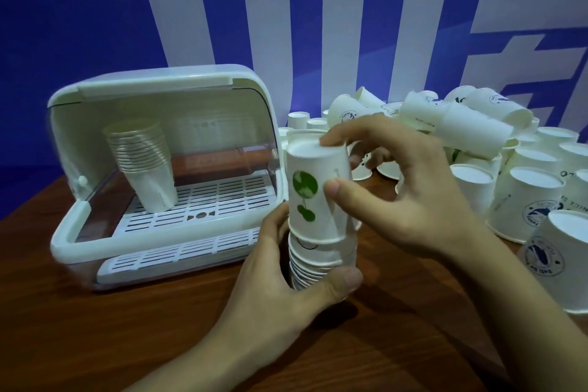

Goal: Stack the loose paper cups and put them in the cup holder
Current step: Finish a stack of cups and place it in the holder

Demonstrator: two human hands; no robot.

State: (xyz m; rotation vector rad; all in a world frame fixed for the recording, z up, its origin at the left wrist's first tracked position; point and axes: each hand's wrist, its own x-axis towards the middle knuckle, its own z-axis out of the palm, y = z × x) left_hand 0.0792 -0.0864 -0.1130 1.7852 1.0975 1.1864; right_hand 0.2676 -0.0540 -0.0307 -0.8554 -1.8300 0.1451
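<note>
Your left hand (283, 267) is wrapped round the lower rims of the upside-down stack (318, 251), with the cup holder (152, 175) open off to its left. Your right hand (391, 188) pinches the top cup (315, 191), thumb on its wall, fingertip on its base. These look feather-light and crushable, so I'd squeeze gently and grip near the stiffer rims.
</note>
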